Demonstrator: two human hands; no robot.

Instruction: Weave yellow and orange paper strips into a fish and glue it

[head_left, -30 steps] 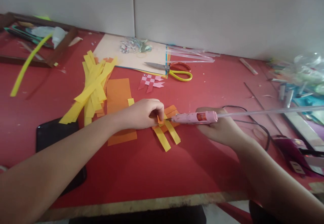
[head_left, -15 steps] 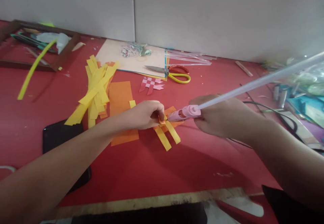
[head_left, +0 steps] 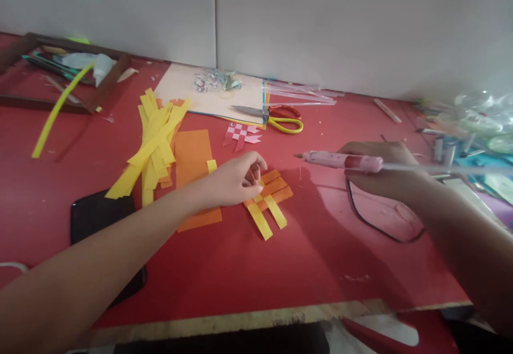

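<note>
A small weave of orange and yellow paper strips (head_left: pixel 269 200) lies on the red table (head_left: pixel 240 268). My left hand (head_left: pixel 234 180) rests on its left edge, fingers curled and pressing the strips down. My right hand (head_left: pixel 387 170) grips a pink glue gun (head_left: pixel 340 160) with a long clear glue stick (head_left: pixel 444 168) out its back. The nozzle points left and hangs in the air, well right of the weave. A black cord (head_left: pixel 377 226) loops on the table under that hand.
A pile of yellow strips (head_left: pixel 154 143) and an orange sheet (head_left: pixel 194 156) lie left of the weave. Scissors (head_left: pixel 276 115), a pink woven piece (head_left: pixel 241 133) and card sheets (head_left: pixel 216 92) sit behind. A black phone (head_left: pixel 100 226) lies near my left forearm. Clutter fills the right edge (head_left: pixel 476 124).
My right hand has pulled the glue gun back to the right and up, away from the weave. My left fingers have let the lifted strip end down and press it flat.
</note>
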